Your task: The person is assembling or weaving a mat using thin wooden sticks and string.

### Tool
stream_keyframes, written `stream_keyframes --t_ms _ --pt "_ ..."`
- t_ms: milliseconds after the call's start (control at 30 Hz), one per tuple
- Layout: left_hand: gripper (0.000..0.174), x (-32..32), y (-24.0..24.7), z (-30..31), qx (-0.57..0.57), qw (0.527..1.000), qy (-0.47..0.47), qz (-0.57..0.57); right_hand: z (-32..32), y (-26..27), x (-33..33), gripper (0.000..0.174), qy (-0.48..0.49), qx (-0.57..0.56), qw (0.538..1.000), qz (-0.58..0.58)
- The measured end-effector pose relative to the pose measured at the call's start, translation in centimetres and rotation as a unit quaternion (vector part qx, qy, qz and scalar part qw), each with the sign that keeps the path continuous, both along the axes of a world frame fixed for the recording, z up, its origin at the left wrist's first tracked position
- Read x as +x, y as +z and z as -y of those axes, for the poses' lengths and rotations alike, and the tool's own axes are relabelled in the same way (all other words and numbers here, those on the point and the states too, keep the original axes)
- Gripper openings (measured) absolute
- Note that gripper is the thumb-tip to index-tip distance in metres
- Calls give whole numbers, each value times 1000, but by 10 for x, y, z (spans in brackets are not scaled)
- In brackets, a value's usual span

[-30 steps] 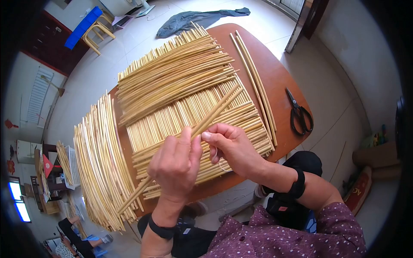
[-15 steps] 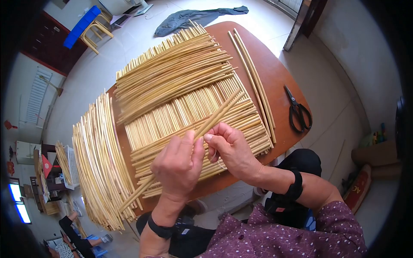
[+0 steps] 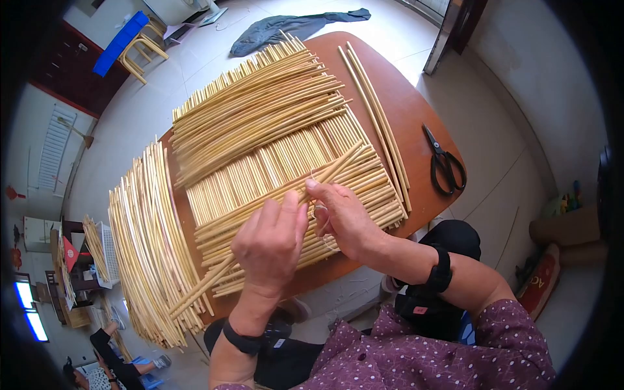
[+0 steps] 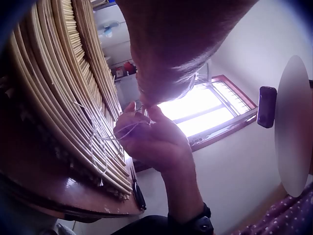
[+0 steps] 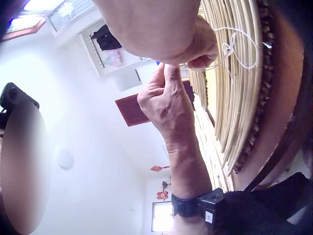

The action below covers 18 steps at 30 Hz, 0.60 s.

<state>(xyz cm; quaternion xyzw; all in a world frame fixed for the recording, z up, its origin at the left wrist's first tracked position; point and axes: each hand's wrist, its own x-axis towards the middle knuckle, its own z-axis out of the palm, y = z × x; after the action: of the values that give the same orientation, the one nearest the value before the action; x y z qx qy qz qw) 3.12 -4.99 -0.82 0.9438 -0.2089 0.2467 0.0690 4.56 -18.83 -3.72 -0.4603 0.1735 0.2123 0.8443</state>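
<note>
Two long bamboo sticks [image 3: 214,276] run slantwise over a flat layer of sticks [image 3: 273,166] on the brown table [image 3: 416,123]. My left hand [image 3: 279,221] grips the pair near its middle, thumb up. My right hand [image 3: 322,201] is just to its right and pinches a thin white string [image 3: 328,242] at the sticks. In the left wrist view the string [image 4: 98,142] loops from my right hand [image 4: 151,137] down across the sticks. The right wrist view shows my left hand [image 5: 166,103] below a string loop [image 5: 234,49].
Black scissors [image 3: 445,162] lie at the table's right edge. A few long sticks [image 3: 377,110] lie beside the layer. A heap of sticks [image 3: 260,104] covers the far half, and a curved bundle [image 3: 143,240] overhangs the left side. A grey cloth [image 3: 286,26] lies on the floor.
Both hands have carried the stick pair a little farther over the layer, and its far end now lies lower on the sticks. My right thumb has moved up to the pair.
</note>
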Motion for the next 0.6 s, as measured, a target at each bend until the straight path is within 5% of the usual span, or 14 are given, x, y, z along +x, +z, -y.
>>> stream_keyframes --t_ms 367,500,533,567,600 --pt "23 2 -10 -6 -43 999 -5 -7 4 -2 7 24 -15 76 995 60" --pt "23 7 -1 -30 -24 997 72 -12 19 16 8 22 89 -124 980 129" --pt "23 8 1 -35 -26 997 76 -10 22 14 2 19 42 -314 896 311" --pt "23 11 4 -41 -30 997 63 18 22 14 -1 16 -8 -477 741 472" --pt "22 13 6 -45 -34 997 50 46 19 18 0 17 -53 -475 693 540"
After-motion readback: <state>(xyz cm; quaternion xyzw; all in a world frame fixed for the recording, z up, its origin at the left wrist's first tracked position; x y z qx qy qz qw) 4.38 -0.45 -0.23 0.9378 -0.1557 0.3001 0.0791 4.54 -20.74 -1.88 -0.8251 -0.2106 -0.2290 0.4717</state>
